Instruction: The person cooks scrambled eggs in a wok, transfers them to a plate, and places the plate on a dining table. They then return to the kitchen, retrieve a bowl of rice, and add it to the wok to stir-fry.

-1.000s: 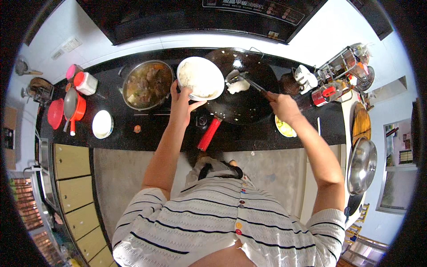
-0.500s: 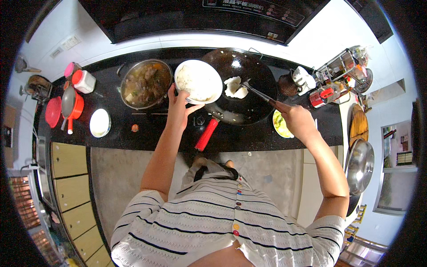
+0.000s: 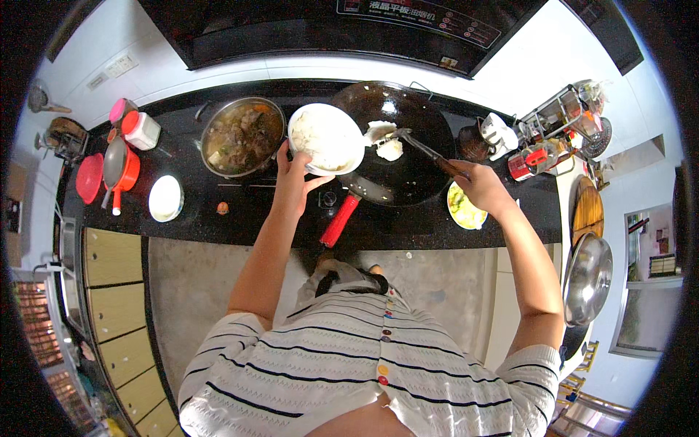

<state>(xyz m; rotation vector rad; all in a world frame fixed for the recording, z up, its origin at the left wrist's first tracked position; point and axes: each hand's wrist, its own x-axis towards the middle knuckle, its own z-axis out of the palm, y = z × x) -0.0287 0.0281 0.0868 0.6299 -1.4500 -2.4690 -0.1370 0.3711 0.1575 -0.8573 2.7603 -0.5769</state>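
My left hand (image 3: 294,173) grips a white bowl (image 3: 356,161) by its rim, thumb inside, tilted at the wok's left edge. White rice (image 3: 320,137) fills much of it. In my right hand (image 3: 480,188), fingers wrapped round the handle, is a spatula (image 3: 428,150) reaching into the black wok (image 3: 419,175). Its blade rests against white rice clumps (image 3: 391,150) lying in the wok. The wok's red handle (image 3: 340,221) points toward me.
Left of the bowl stands a pot of stew (image 3: 206,162). A white bowl (image 3: 166,198) and an orange-red pan (image 3: 129,175) sit farther left. Beneath my right hand is a bowl of chopped greens (image 3: 466,207). Bottles and a rack (image 3: 568,109) line the right side, near a metal lid (image 3: 588,280).
The spatula blade has moved left onto the rice in the wok, and the clump has split into separate pieces. The left hand and its bowl have barely moved.
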